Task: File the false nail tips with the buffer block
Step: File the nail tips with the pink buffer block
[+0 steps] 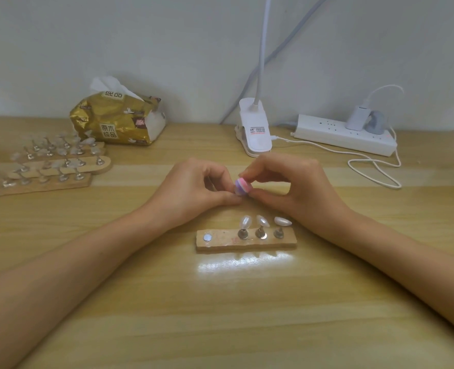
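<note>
Buffer block (241, 186): who has it, and where?

The right hand (295, 187) pinches it between thumb and fingertips, lifted above the desk (220, 315), just behind the wooden strip (220, 245).

And the left hand (191, 190)?

Curled in against the block from the other side. Whether it grips a nail tip there I cannot tell, since its own fingers hide that.

The rest of the tips?

Three nail tips (260, 221) stand on metal pegs on the strip, and a bare magnet (207, 237) sits at its left end. More racks (50, 166) lie well apart at the far left.

So what could go wrong?

My guess is that the block is small and rounded, so a hard stroke could roll it out of the pinch. Anything thin held against it could flex or pop loose. Both wrists hover close over the strip, so a dropped forearm might knock the standing tips off their pegs.
</note>
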The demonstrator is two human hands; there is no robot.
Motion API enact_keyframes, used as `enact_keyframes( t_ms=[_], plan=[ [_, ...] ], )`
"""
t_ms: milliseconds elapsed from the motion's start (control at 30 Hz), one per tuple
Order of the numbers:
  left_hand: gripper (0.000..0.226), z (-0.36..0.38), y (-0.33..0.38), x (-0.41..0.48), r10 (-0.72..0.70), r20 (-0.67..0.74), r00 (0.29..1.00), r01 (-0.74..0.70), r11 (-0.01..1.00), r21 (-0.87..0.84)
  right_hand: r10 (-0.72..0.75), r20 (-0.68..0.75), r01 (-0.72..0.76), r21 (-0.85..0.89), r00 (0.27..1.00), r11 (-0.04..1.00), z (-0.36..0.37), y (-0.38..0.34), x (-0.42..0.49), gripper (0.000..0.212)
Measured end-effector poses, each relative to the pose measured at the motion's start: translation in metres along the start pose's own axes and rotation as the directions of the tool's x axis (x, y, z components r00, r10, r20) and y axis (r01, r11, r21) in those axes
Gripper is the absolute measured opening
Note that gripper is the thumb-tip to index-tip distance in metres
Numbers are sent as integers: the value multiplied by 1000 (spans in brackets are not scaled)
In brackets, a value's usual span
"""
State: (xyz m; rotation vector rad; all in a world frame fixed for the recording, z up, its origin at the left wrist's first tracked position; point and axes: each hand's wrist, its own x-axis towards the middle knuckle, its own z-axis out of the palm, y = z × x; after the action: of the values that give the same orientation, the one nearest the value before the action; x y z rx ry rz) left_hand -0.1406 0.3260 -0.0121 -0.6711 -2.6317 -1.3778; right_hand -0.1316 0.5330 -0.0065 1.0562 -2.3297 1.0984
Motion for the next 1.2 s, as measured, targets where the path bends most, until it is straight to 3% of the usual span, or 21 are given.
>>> enact_keyframes(
  t_ms=[133, 233, 367, 467, 567, 700, 800, 933, 1067, 1200],
  plan=[
    [21, 0, 1, 0, 3, 13, 1000, -3, 1000, 6, -64, -15, 63, -32, 998, 997, 1, -1, -2, 9],
    [17, 0, 0, 0, -11, 1, 1000, 11, 1000, 13, 7, 3, -7, 7, 1000, 1000, -1, 1, -1, 9],
    [22, 0, 1, -1, 17, 11, 1000, -17, 1000, 17, -91, -8, 90, -64, 996, 994, 1, 0, -1, 9],
    [18, 0, 0, 0, 0, 2, 1000, 0, 1000, -3, -12, 11, 12, -13, 1000, 1000, -1, 1, -1, 9],
    [19, -1, 0, 0, 16, 18, 1000, -16, 1000, 13, -114, 15, 115, -97, 993, 989, 0, 1, -1, 11],
    [15, -1, -2, 1, 1, 2, 1000, -1, 1000, 2, -41, 29, 42, -62, 999, 997, -1, 4, 1, 7],
    [17, 0, -2, 0, 23, 13, 1000, -23, 1000, -1, -104, 26, 106, -87, 994, 990, 0, 4, -2, 9],
    [18, -1, -2, 0, 30, 8, 1000, -30, 999, 17, -16, 24, 17, -27, 1000, 1000, 0, 4, 0, 8],
    [22, -1, 0, -1, 40, 9, 999, -41, 999, 35, -114, 6, 114, -92, 993, 989, 3, 3, 1, 7],
    [22, 0, 0, -1, 37, 4, 999, -37, 999, 30, -40, 9, 40, -66, 999, 997, 1, 4, 1, 7]
  ],
)
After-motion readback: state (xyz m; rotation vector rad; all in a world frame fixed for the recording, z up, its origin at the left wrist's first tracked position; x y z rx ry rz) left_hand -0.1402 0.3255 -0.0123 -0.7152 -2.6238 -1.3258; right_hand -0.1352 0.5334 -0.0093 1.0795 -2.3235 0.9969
